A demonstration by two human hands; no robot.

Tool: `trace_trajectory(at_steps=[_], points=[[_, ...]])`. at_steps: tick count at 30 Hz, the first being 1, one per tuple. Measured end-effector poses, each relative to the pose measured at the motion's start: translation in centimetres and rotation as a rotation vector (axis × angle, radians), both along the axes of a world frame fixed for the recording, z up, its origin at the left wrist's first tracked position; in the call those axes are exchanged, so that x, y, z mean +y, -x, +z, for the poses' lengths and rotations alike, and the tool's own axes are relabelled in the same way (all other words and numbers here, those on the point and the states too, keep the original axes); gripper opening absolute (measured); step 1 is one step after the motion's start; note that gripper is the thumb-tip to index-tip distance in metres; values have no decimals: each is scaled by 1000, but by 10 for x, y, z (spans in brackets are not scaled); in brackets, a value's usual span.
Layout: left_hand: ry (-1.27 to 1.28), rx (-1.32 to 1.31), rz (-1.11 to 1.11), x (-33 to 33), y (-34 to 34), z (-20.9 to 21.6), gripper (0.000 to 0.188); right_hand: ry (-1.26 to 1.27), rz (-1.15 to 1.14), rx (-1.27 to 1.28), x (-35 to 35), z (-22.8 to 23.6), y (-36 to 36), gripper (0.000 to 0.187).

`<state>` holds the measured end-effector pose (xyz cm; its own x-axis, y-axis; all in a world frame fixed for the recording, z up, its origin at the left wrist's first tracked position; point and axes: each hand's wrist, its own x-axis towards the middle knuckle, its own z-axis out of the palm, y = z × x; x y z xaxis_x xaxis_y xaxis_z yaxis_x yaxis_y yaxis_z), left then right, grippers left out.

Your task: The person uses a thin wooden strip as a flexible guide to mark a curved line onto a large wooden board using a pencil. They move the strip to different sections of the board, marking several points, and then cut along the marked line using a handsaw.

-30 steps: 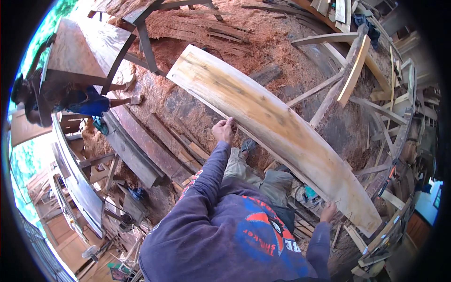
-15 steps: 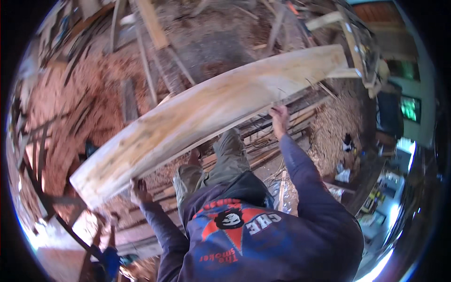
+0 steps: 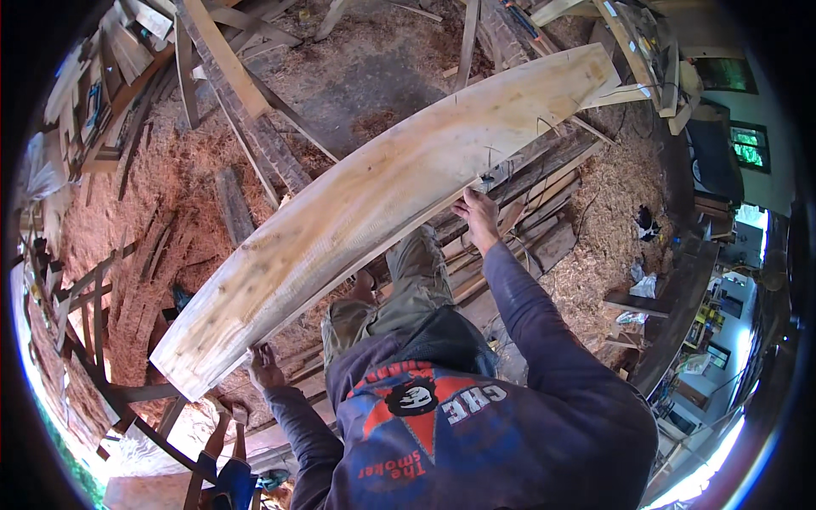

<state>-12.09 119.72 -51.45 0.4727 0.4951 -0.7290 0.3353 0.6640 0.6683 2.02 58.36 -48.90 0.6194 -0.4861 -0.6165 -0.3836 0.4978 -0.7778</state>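
A long, pale wooden board [image 3: 374,191] with a curved far edge lies slantwise in front of me, from the lower left to the upper right. My left hand [image 3: 265,369] grips its near edge close to the left end. Further right, my right hand [image 3: 478,218] holds the same edge, fingers bent against it. Thin dark bits, perhaps nails or wire, stand near the edge beyond my right hand. The undersides of both grips are hidden by the board.
Reddish shavings [image 3: 119,229] cover the ground at left, paler ones [image 3: 608,246] at right. Stacked planks [image 3: 544,212] lie under the board's right half. A slanting beam [image 3: 225,55] stands beyond it. At lower left another person's legs [image 3: 225,438] show.
The surroundings have swung counterclockwise in view. The board slopes more steeply, its right end farther up and its left end lower. Both hands keep hold of its near edge.
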Motion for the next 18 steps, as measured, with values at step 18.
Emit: trace_trajectory(at_steps=[18], points=[[-206,187,39,-19,-25,34,31,41,183,213,-5,32,-18,29]])
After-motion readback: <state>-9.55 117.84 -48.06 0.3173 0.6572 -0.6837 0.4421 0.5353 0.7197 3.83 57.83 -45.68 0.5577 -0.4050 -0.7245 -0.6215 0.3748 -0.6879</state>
